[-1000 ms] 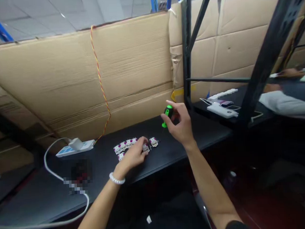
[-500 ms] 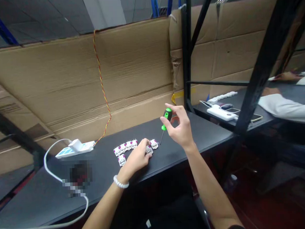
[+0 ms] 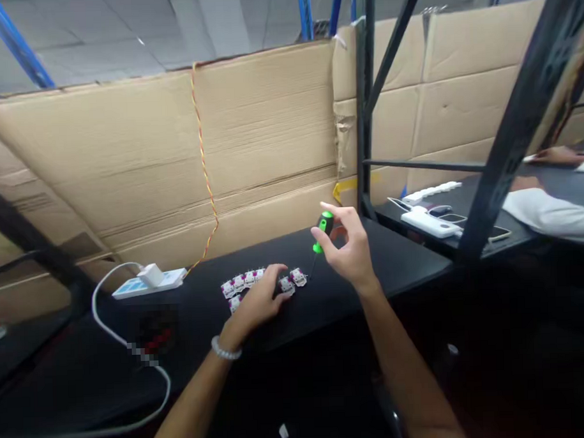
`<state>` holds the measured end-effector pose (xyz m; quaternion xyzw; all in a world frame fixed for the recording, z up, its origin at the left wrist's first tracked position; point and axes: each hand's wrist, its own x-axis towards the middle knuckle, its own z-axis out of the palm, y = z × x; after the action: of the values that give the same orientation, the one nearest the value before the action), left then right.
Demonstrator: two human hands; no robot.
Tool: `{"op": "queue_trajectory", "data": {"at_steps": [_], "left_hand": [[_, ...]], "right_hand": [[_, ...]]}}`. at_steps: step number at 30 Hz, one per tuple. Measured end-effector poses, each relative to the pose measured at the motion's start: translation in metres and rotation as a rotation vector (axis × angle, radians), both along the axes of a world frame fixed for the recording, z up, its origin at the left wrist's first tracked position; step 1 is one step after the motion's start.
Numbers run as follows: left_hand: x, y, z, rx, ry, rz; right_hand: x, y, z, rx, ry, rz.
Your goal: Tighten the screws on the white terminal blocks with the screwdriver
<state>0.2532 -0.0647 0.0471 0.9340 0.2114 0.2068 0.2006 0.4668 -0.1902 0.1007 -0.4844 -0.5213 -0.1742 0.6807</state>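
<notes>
My right hand (image 3: pixel 349 246) is closed around a small screwdriver (image 3: pixel 322 234) with a green and black handle, held upright with its thin tip pointing down toward the table near the small parts. My left hand (image 3: pixel 260 299) rests on the black table (image 3: pixel 333 294), its fingers curled over one small white and magenta part (image 3: pixel 286 285). Several more of these little parts (image 3: pixel 241 281) lie in a row just left of and behind that hand, and one (image 3: pixel 298 277) lies to its right.
A white power strip (image 3: pixel 148 282) with a plugged charger and white cable lies at the table's left. Cardboard sheets (image 3: pixel 251 144) wall the back. A black rack post (image 3: pixel 362 101) stands right; beyond it another person's sleeve (image 3: pixel 545 213) rests near phones and a power strip.
The view has shifted slightly. My right hand with the screwdriver has drifted a little lower toward the parts. My left hand stays on the part.
</notes>
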Motion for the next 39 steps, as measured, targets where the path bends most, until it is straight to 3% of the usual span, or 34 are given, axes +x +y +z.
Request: {"op": "queue_trajectory", "data": {"at_steps": [5,8,11,19,25,39], "left_hand": [[-0.059,0.013,0.012,0.041,-0.011,0.069],[-0.092,0.021,0.009,0.033,0.060,0.171],[-0.109,0.023,0.001,-0.014,0.099,0.176],[-0.091,0.002,-0.014,-0.040,0.025,0.054],[-0.075,-0.011,-0.013,-0.102,-0.018,-0.059],[-0.075,-0.014,-0.015,-0.087,-0.027,-0.092]], "right_hand": [[-0.001,0.004,-0.004,0.026,0.051,0.093],[-0.010,0.009,-0.007,0.014,0.125,0.227],[-0.027,0.015,-0.010,-0.041,0.182,0.354],[-0.067,0.035,-0.032,-0.128,0.139,0.424],[-0.071,0.038,-0.042,-0.182,0.113,0.380],[-0.075,0.038,-0.047,-0.176,0.084,0.315]]}}
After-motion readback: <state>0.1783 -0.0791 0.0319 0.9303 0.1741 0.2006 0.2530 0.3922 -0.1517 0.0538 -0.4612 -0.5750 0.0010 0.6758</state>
